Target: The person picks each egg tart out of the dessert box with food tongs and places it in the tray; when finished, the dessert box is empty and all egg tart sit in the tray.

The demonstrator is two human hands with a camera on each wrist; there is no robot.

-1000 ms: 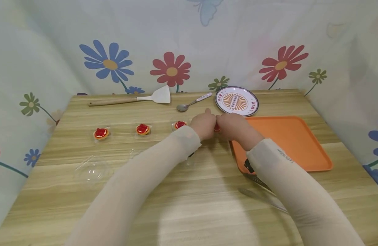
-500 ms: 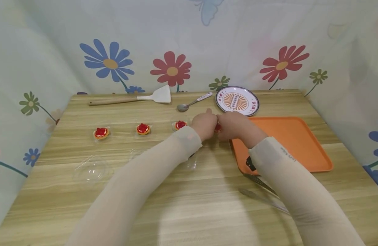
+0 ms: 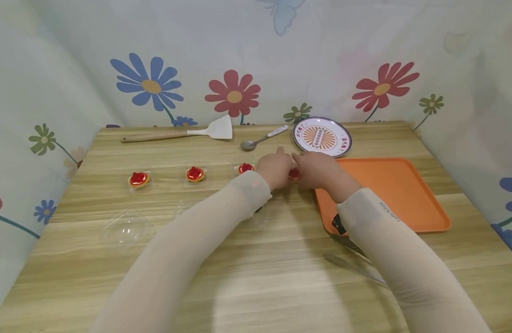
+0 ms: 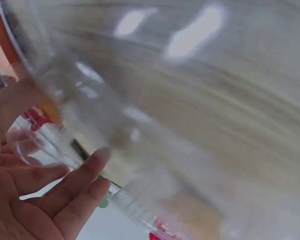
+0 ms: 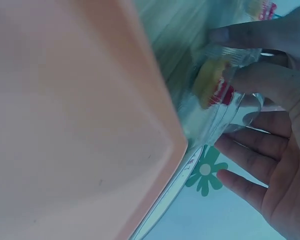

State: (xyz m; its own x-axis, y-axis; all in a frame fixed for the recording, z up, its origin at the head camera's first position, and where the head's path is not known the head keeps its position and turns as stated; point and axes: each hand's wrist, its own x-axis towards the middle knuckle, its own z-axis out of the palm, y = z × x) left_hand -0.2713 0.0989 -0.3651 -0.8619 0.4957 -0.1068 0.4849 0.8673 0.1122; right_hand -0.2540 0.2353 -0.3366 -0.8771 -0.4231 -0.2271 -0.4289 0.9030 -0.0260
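Note:
In the head view my left hand and right hand meet at a small tart with red topping. The right wrist view shows the tart inside a clear plastic box, gripped between my right thumb and fingers. From the other side my left hand holds the same box, thumb over its domed top and fingers at its side. Three similar tarts sit on clear bases in a row to the left. Much of the held box is hidden behind my hands in the head view.
Right of my hands lies an orange tray, with a patterned plate behind it. A spoon and a white spatula lie at the back. A clear plastic dome stands front left; metal utensils lie under my right forearm.
My hands stay together at the tart with only slight shifts of the fingers; the red topping shows a little more between them. Nothing else on the table has moved.

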